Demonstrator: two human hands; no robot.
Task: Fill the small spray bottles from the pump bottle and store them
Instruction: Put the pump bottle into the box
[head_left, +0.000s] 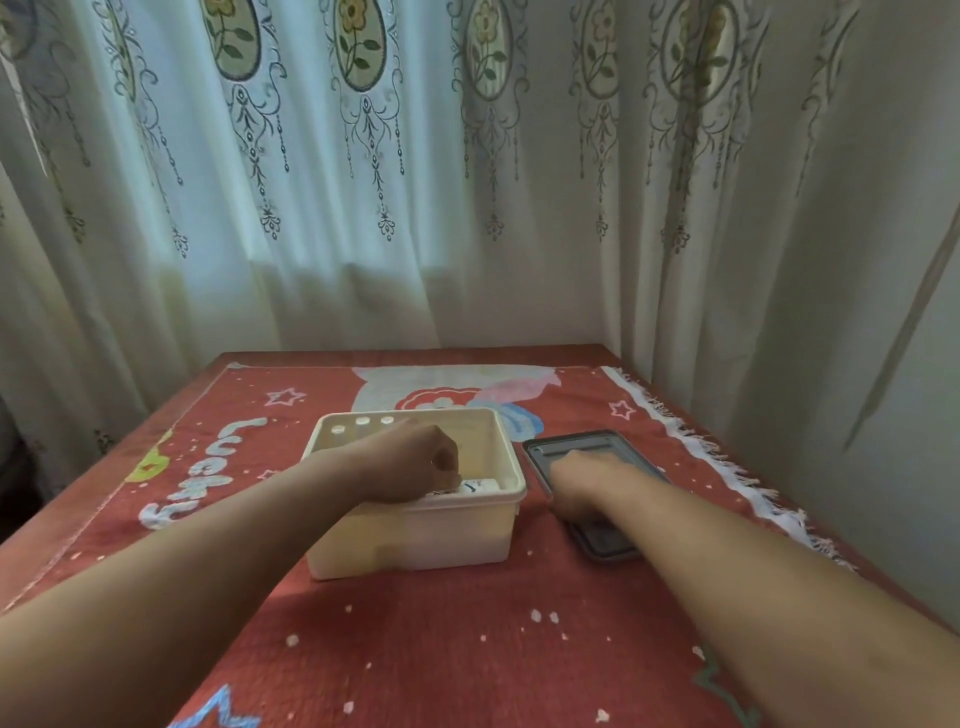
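So the left hand (415, 462) is down in the bin (415, 540), fingers curled on a white bottle (480, 487) lying right under it. Three caps (362, 422) sit beyond the knuckles. The right hand (587, 483) rests on the lid (576, 446) alongside, can't tell if it's gripping.

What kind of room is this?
Probably a room in someone's home: flowery embroidered curtains hang behind, a red cartoon tablecloth is spread out, and a cream plastic storage box sits on it.
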